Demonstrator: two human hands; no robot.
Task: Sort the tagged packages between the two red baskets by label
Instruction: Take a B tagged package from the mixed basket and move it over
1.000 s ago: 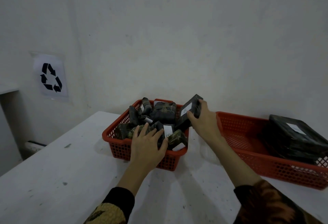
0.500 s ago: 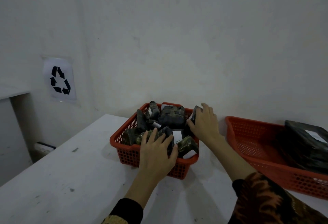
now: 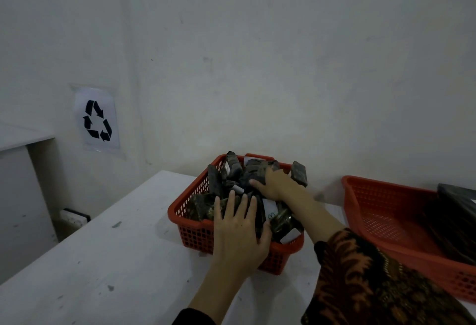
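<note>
**Grips over the filled basket**

Left hand [image 3: 238, 237] lies flat, fingers spread, on the near rim of the small red plastic mesh basket [image 3: 192, 233] heaped with dark wrapped packages [image 3: 260, 172] bearing white tags. Right hand [image 3: 274, 184] presses among them; whether it grasps one cannot be told. A larger red mesh basket [image 3: 381, 211] stands apart on the white counter [image 3: 116, 255], holding a big dark package [image 3: 457, 197].

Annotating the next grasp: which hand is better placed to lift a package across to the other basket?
Right, probably. The right hand already rests on the dark wrapped packages, nearer the wide red mesh basket; the left hand lies over the small red plastic basket's front rim.
</note>
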